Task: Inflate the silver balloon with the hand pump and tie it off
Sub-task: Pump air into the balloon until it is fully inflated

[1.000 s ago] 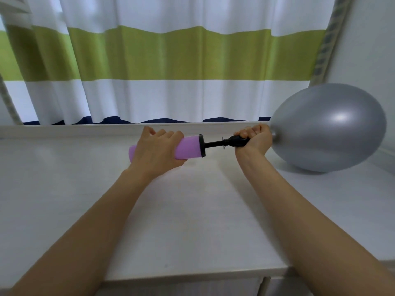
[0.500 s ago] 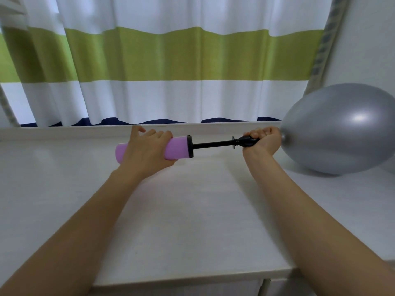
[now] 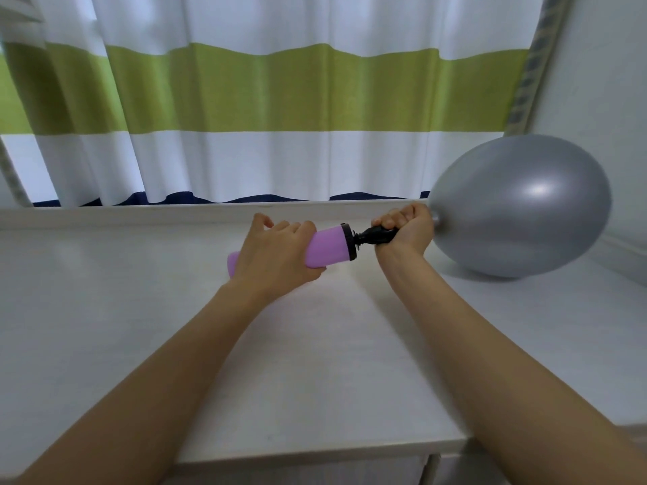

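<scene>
Hands meet over a white wooden tabletop (image 3: 315,362), both busy with a hand pump that has a lilac plastic barrel and black fittings (image 3: 331,246). The left hand (image 3: 276,255) is wrapped over the top of the lilac barrel, fingers curled round its far side and thumb tucked beneath, so that only the rounded left end and the right stretch near the black collar show. The pump lies nearly level above the table, its right end tilted slightly upward. Very little of the black rod is exposed between the collar and the black nozzle piece, so the barrel sits close up to the nozzle.

The right hand (image 3: 406,227) is closed into a fist around the black nozzle, fingers folded over the top, with the neck of the large inflated silver balloon (image 3: 521,204) pinched inside the grip; where exactly the neck sits on the nozzle is hidden by the fingers. The balloon swells out to the right of that fist, egg-shaped and glossy with a bright highlight on its upper side, its underside resting on or just above the tabletop, casting a dark shadow there.

Behind the table hangs a curtain striped in white, olive green and navy (image 3: 280,99), and a pale wall (image 3: 602,82) stands to the right
</scene>
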